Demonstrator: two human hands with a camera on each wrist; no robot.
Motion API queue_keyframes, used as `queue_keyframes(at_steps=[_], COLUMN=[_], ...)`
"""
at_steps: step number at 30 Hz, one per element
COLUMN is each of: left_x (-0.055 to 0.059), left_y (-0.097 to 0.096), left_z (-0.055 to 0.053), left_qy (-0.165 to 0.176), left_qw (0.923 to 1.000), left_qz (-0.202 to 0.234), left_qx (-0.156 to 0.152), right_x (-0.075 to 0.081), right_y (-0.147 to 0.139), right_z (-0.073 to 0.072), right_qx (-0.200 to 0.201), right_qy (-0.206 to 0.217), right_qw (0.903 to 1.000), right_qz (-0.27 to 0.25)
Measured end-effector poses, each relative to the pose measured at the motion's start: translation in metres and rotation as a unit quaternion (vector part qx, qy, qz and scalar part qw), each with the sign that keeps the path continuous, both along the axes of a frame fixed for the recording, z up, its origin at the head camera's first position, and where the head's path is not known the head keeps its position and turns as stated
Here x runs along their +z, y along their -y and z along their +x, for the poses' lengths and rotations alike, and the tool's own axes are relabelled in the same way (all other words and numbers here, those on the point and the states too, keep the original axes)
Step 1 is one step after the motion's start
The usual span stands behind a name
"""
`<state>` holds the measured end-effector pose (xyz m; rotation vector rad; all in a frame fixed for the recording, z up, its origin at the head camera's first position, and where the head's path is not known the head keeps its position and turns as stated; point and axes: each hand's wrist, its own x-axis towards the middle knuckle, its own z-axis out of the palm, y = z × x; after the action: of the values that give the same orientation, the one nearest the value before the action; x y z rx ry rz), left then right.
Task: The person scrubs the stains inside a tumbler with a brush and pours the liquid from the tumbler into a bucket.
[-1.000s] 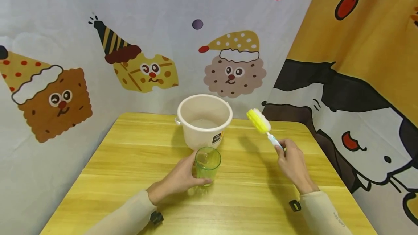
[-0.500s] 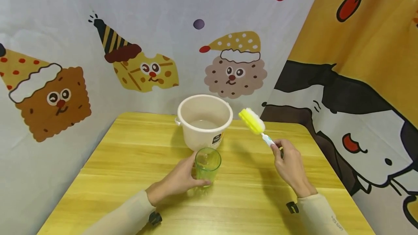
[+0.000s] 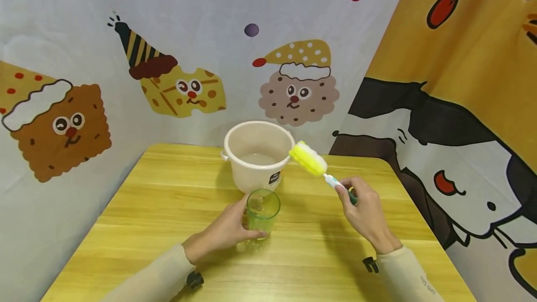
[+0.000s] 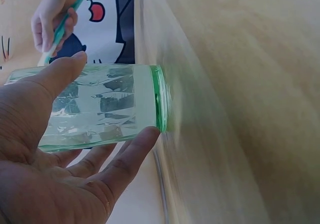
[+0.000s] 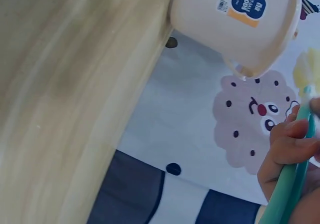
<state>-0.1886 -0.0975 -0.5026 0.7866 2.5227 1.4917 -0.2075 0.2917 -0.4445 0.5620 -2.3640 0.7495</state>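
My left hand (image 3: 224,227) holds a clear green cup (image 3: 263,211) that stands upright on the table; its thumb and fingers wrap the sides, as the left wrist view also shows around the cup (image 4: 100,104). In my right hand (image 3: 366,209) is a cup brush with a yellow and white sponge head (image 3: 308,158), gripped by its white and green handle (image 5: 290,189). The brush is raised above the table, its head pointing up and left, apart from the cup. Behind the cup stands a cream bucket (image 3: 256,176); the brush head appears near its right rim in the head view.
The wooden table (image 3: 159,209) reaches back to a printed cloth backdrop (image 3: 189,13). A patterned cloth (image 3: 453,162) hangs along the right side. The bucket's handle lug (image 3: 224,155) sticks out on its left.
My right hand has moved left with the brush, bringing its head from right of the bucket to beside the bucket's rim. The left hand keeps its hold on the cup.
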Motion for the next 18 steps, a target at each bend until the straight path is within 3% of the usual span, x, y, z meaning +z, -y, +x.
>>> queue_keyframes(at_steps=[6,18], left_x=[0.000,0.001], left_y=[0.001,0.000], left_z=[-0.002,-0.001], left_qy=[0.001,-0.016], left_qw=[1.0000,0.9998], left_qz=[-0.005,-0.012], left_qx=[0.001,0.002], right_x=[0.011,0.035], right_y=[0.003,0.009], right_z=[0.004,0.011], right_qx=[0.053,0.121], right_qy=[-0.011,-0.039], right_qw=[0.9985,0.9886], right_qz=[0.000,0.081])
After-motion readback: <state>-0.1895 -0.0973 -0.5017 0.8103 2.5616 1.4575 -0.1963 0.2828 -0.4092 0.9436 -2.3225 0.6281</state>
